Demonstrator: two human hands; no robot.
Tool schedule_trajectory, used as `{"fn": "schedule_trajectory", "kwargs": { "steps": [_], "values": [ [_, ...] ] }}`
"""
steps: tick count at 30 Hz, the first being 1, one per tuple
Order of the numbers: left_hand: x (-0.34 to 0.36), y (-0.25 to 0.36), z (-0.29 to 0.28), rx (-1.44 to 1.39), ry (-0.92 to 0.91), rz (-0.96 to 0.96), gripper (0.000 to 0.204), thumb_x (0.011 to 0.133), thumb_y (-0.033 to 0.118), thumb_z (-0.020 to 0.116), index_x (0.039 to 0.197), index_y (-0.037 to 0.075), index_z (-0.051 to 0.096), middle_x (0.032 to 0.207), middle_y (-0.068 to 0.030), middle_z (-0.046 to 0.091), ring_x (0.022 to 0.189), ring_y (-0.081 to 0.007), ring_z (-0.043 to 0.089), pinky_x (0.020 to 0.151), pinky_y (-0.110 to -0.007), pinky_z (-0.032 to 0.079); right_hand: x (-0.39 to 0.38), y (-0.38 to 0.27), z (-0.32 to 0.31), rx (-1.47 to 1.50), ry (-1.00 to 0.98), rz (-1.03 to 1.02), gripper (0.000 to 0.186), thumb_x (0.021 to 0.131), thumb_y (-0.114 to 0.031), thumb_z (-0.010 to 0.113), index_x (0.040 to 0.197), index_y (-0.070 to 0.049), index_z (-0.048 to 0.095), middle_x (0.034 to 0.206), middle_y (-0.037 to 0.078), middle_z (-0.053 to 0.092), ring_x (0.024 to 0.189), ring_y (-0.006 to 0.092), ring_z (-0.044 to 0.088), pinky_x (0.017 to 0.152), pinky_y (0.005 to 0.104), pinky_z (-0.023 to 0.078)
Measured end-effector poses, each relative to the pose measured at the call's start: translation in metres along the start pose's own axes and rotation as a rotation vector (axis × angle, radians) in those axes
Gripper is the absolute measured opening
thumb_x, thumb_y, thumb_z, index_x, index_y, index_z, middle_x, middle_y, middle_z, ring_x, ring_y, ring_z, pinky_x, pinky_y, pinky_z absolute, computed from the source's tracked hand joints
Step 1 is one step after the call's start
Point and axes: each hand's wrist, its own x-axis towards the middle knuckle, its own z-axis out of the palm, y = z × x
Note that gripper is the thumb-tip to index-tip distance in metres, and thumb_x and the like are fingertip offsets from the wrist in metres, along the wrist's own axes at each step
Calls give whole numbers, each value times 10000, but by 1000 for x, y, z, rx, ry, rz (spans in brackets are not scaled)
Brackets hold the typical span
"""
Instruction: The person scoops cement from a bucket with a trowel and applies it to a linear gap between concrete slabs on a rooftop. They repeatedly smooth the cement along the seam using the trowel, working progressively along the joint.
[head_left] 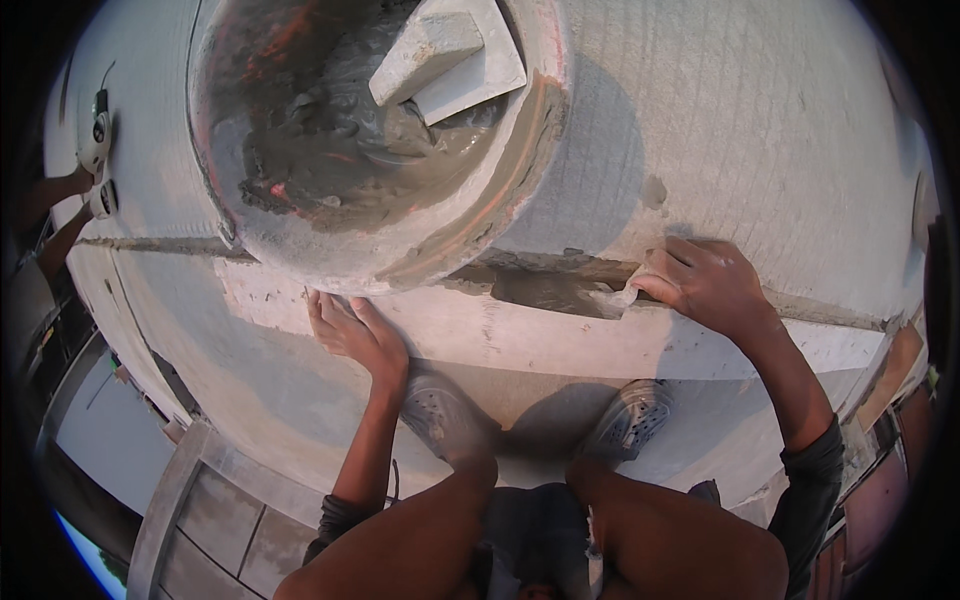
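My left hand (355, 335) rests with its fingers stretched out on a long whitish board (560, 343), just below the rim of a round tub (385, 280). My right hand (712, 285) is closed around the pale, mortar-smeared end of what looks like a trowel (622, 298). Its flat, wet grey part lies over the groove along the board's far edge; where blade and mortar part is hard to tell. Inside the tub is wet grey mortar (350, 180). A plastering float (470, 65), a square plate with a block-shaped grip, lies tilted on the mortar.
My feet in grey perforated clogs (628, 420) stand on the near side of the board. Beyond it spreads a rough concrete surface (740, 130). Another person's feet in light shoes (97, 150) show at the far left. A concrete-framed ledge (180, 500) lies at the lower left.
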Motion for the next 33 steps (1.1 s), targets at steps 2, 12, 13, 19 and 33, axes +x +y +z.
{"fn": "schedule_trajectory", "kwargs": {
  "steps": [2,12,13,19,33],
  "values": [
    [-1,-5,0,12,6,6,607,1106,349,418,1518,-95,378,1632,-248,315,1530,-407,239,1230,-585,121,-1,4,-19,111,-16,11,399,945,-486,723,871,-94,748,804,54,686,642,207,687,570,324,551],
    [2,4,0,7,14,0,611,1094,354,440,1556,-42,382,1618,-244,353,1510,-409,271,1223,-582,135,36,-17,6,50,50,68,424,992,-512,667,909,-98,711,787,49,660,638,196,695,572,340,546],
    [2,4,0,11,22,6,610,1095,357,441,1557,-37,384,1614,-244,358,1508,-412,276,1221,-582,141,40,-21,8,73,32,73,417,994,-509,666,922,-101,707,795,49,659,635,199,696,569,337,546],
    [2,-1,0,5,44,25,604,1096,370,453,1555,-19,401,1608,-245,371,1497,-424,297,1209,-588,174,49,-42,-1,166,80,6,399,1006,-501,653,950,-110,712,796,47,653,617,210,694,549,322,546],
    [3,8,-6,-38,14,10,593,1096,369,447,1543,-20,417,1620,-221,349,1490,-417,295,1202,-586,182,39,-32,-8,117,61,39,415,1028,-491,612,908,-118,750,843,61,721,677,212,727,585,344,571]
  ]
}}
